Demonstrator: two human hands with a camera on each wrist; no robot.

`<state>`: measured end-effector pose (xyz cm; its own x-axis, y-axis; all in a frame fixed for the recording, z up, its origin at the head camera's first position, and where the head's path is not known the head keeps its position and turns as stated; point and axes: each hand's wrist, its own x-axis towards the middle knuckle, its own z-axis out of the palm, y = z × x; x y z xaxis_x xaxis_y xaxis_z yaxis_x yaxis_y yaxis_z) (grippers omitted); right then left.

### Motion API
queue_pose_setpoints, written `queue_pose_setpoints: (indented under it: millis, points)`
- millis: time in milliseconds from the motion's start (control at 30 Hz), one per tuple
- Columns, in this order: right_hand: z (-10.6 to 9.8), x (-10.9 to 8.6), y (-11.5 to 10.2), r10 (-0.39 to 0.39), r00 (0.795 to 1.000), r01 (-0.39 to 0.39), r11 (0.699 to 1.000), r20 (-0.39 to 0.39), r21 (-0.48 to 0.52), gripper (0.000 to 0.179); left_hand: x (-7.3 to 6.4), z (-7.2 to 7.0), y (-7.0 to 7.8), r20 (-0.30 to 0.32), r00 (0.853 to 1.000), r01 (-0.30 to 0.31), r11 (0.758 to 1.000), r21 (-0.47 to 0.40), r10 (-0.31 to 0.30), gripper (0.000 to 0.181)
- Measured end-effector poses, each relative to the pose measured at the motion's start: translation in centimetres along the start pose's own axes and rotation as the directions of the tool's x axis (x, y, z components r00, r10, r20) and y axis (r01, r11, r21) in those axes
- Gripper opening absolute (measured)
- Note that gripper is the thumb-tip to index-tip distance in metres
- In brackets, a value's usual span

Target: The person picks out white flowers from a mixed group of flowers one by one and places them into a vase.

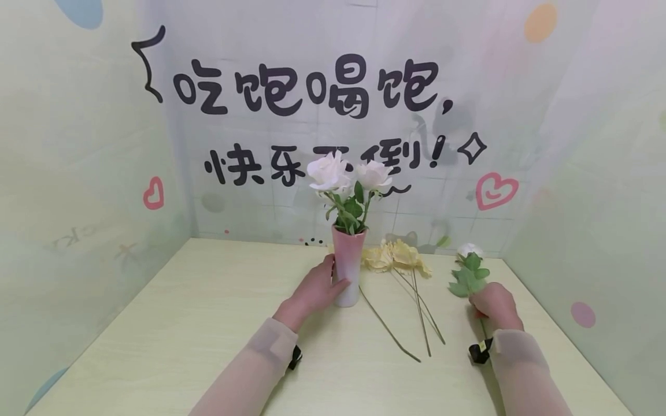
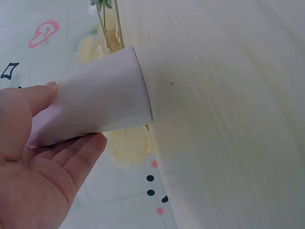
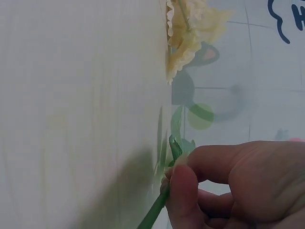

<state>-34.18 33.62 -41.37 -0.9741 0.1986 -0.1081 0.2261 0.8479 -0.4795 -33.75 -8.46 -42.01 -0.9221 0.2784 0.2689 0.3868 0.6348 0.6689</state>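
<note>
A pink-to-white vase stands upright on the table with white roses and green leaves rising from its mouth. My left hand grips the vase from its left side, thumb across the front; the left wrist view shows the fingers round its pale wall. Over on the right, my right hand pinches the green stem of another white rose between thumb and forefinger. That rose's leaves spread just beyond the fingers, low over the table.
Yellow flowers with long thin stems lie on the table between the vase and my right hand. A printed wall closes off the back, and pale side walls flank the table.
</note>
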Motion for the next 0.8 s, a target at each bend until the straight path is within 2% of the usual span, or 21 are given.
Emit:
queue_pose_setpoints:
  millis: [300,467,800]
  points:
    - [-0.7,-0.1,-1.7,-0.041,0.999,0.040,0.997,0.005,0.065,0.028,-0.1,-0.2,0.3,0.003,1.000,0.002,1.000,0.004,-0.002,0.069]
    - [-1.1,-0.7,-2.8,-0.089,0.995,0.092,0.991,-0.037,0.102,0.030,-0.2,-0.1,0.3,-0.001,1.000,-0.011,1.000,-0.006,0.011,0.068]
    - [-1.8,-1.8,-5.1,-0.111,0.984,0.142,0.963,-0.142,0.231,0.034,-0.1,-0.1,0.1,0.001,1.000,-0.010,1.000,-0.001,0.010,0.069]
